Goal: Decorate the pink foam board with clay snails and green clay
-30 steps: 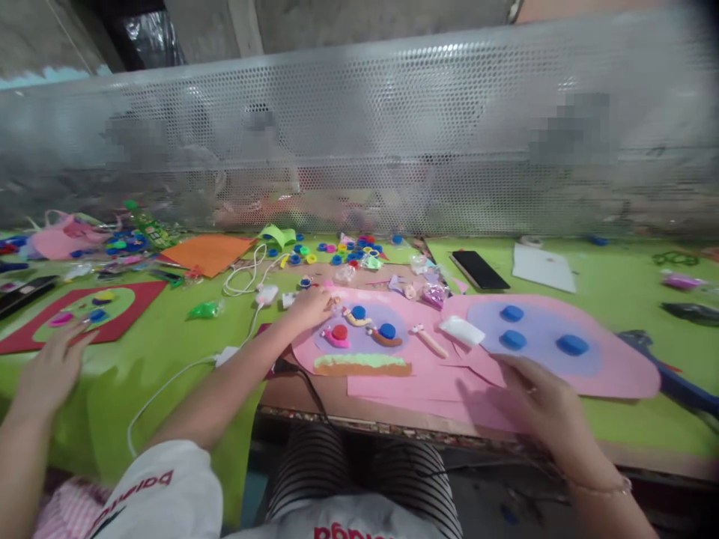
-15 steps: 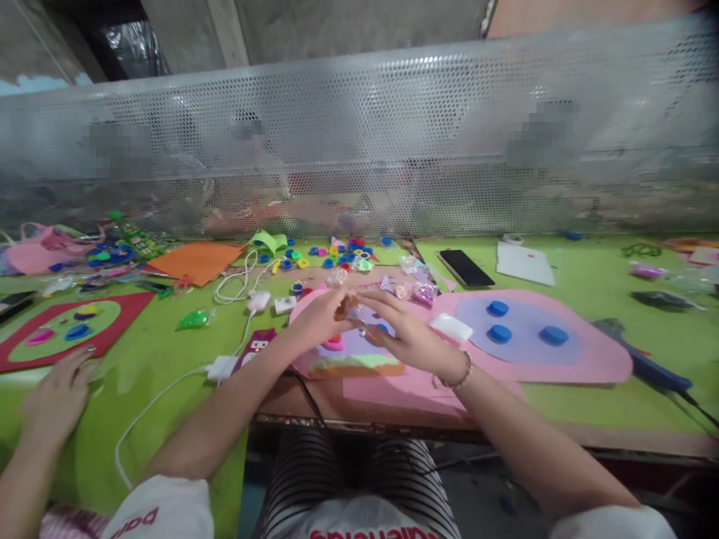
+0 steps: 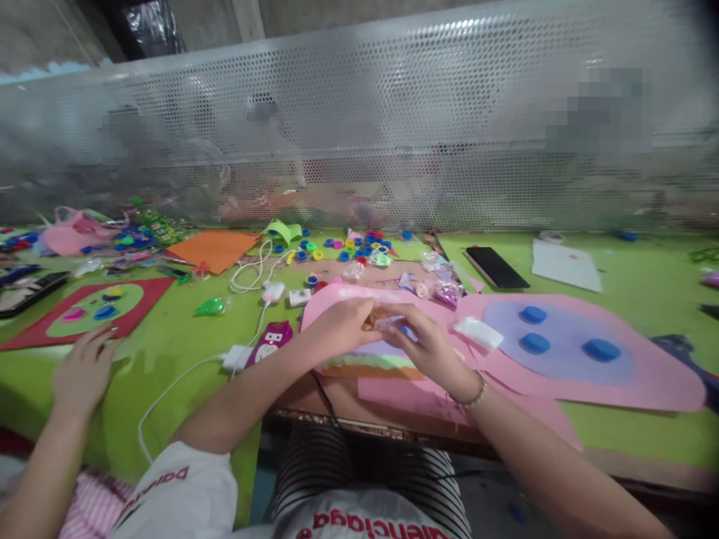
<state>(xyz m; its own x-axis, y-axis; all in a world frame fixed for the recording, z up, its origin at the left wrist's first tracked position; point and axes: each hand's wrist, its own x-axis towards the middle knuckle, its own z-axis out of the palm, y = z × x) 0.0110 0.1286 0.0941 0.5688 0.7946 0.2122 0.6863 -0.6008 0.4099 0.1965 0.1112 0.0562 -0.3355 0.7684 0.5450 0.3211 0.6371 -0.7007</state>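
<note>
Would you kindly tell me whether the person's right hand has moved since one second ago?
Yes. Judged against the black phone, the right hand has moved left and somewhat forward, and is now beside the left hand.

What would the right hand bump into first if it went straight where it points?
The right hand would probably first meet the small brown thing by the left hand, though depth is unclear.
</note>
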